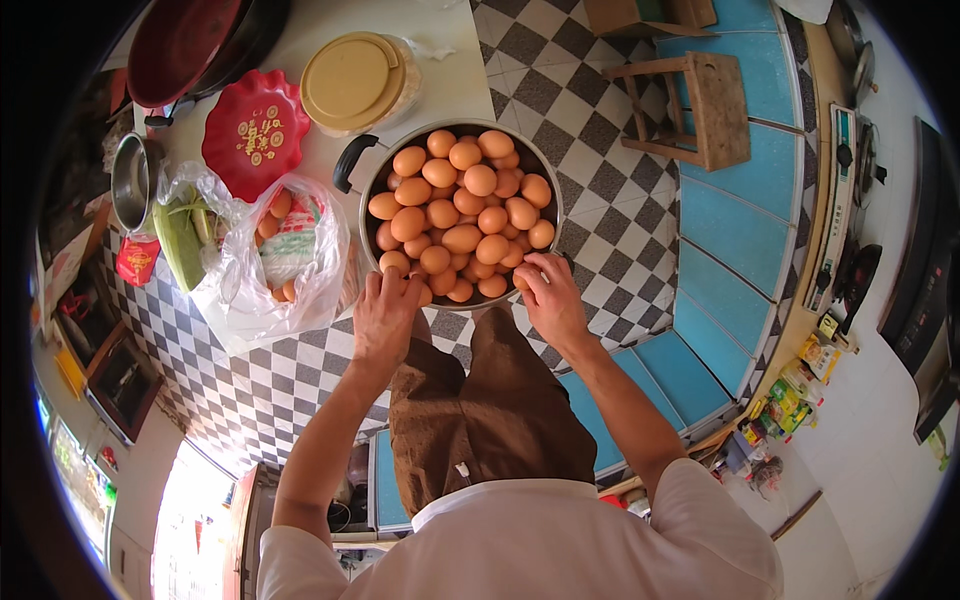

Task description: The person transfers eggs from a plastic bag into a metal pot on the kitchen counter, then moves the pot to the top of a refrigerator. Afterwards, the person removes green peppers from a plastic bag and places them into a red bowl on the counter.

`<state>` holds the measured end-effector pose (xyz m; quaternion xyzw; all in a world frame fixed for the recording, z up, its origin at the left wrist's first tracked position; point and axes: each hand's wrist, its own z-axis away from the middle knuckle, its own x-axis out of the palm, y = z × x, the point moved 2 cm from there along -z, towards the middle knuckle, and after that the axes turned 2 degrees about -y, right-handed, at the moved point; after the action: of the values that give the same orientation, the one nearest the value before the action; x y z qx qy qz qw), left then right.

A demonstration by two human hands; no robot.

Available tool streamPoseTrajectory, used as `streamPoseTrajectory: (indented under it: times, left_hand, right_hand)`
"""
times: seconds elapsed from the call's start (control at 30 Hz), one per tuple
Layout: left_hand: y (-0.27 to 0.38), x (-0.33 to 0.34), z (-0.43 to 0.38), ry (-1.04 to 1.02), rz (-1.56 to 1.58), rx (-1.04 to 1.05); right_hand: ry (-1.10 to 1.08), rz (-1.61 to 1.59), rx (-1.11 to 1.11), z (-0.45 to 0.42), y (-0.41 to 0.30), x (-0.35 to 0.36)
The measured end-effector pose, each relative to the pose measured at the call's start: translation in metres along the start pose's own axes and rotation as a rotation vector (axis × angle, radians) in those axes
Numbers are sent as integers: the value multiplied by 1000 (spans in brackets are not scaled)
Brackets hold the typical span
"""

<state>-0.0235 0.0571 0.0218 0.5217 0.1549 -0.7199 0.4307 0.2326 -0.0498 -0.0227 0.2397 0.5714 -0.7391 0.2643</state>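
A wide steel pot (363, 225) with a black handle is heaped with brown eggs (461, 240). At its near left edge my left hand (384, 319) reaches over the rim, fingertips touching the eggs. One egg (425, 295) shows beside its index finger; the hand hides whether it is gripped. My right hand (556, 304) pinches an egg (520, 280) between thumb and fingers at the near right rim. Left of the pot, an open clear plastic bag (225, 300) holds more brown eggs (279, 204) and a printed inner wrapping (292, 244).
On the white table (442, 22) stand a red scalloped plate (225, 150), a tan-lidded jar (349, 79) and a dark red pan (180, 45). A steel bowl (131, 184) and green vegetables (176, 240) lie left. A wooden stool (716, 112) stands on the checkered floor (585, 150) by blue-tiled cabinets (727, 255).
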Motion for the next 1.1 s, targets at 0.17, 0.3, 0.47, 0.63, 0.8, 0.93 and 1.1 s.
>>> streamPoseTrajectory:
  times: [0.17, 0.3, 0.47, 0.63, 0.8, 0.93, 1.1]
  left_hand:
    - [-2, 7, 7, -20, 65, -43]
    - [1, -2, 6, -21, 198, -80]
    - [6, 10, 18, 82, 367, 8]
    - [40, 12, 14, -9, 318, 191]
    - [60, 19, -17, 144, 133, 364]
    - [60, 22, -26, 125, 74, 333]
    - [60, 27, -19, 125, 60, 261]
  right_hand:
    - [55, 75, -111, 9, 15, 4]
    - [78, 119, -144, 4, 21, -3]
    - [71, 67, -144, -1, 15, -8]
    - [70, 70, -115, 2, 20, -3]
    - [88, 60, -105, 5, 20, -1]
    - [88, -22, -22, 6, 20, -1]
    - [175, -38, 51, 7, 26, 5]
